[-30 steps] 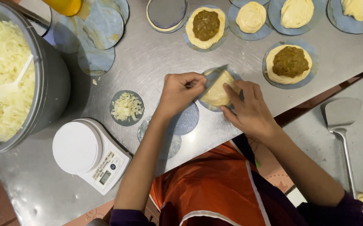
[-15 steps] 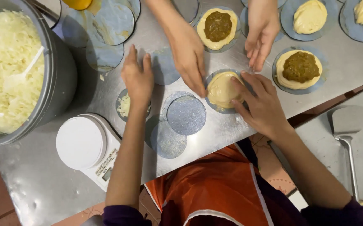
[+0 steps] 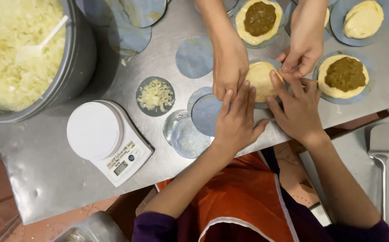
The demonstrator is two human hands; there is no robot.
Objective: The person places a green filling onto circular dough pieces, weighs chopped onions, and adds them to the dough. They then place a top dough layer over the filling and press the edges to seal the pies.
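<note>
Both hands, left hand and right hand, unclenched, fingertips on pale round dough disc; press edges evenly, lightly.

Brushed steel table (dull sheen), glossy white plastic scale, soft matt dough.

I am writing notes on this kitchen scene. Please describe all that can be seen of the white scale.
The kitchen scale looks like white plastic, with a round weighing plate and a narrower front carrying a small grey display and buttons. It lies flat, turned diagonally, on the steel table near its front edge, below the big pot. Nothing rests on it; no hand touches it.
</note>
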